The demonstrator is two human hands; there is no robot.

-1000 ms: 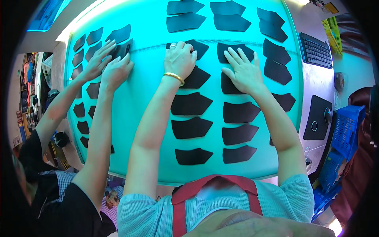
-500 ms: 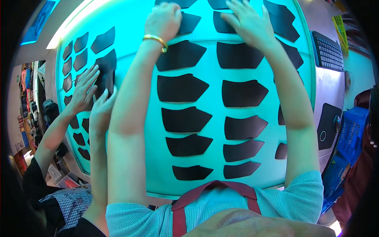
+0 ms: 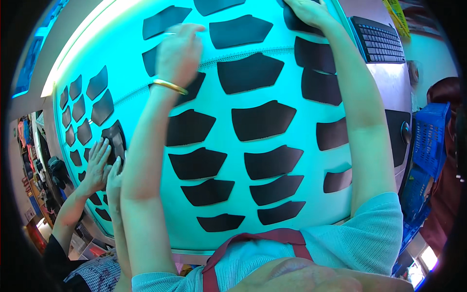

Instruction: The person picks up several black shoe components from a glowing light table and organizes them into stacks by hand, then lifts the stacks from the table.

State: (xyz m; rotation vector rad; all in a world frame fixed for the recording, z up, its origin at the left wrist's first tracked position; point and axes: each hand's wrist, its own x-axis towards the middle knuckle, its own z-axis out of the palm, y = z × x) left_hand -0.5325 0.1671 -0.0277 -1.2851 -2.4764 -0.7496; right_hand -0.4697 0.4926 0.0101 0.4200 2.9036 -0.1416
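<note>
Rows of dark, flat cut pieces, each with one pointed end, lie on a lit turquoise table. My left hand, with a gold bangle at its wrist, is over the left rows, beside a dark piece. Motion smears its fingers, which look partly bent; nothing plainly shows in them. At the top edge my right hand reaches over another dark piece, its fingers stretched out and partly cut off by the frame. Whether it presses on that piece I cannot tell.
On the left, a co-worker's hands rest at a dark piece among smaller ones. A black keyboard and a dark pad lie beyond the table's right edge. Blue crates stand farther right. A zipper-like seam crosses the table.
The view has turned, so the pieces sit differently in it. My left hand has shifted off the far pieces and now blurs with motion. My right hand has reached up toward the right-hand column.
</note>
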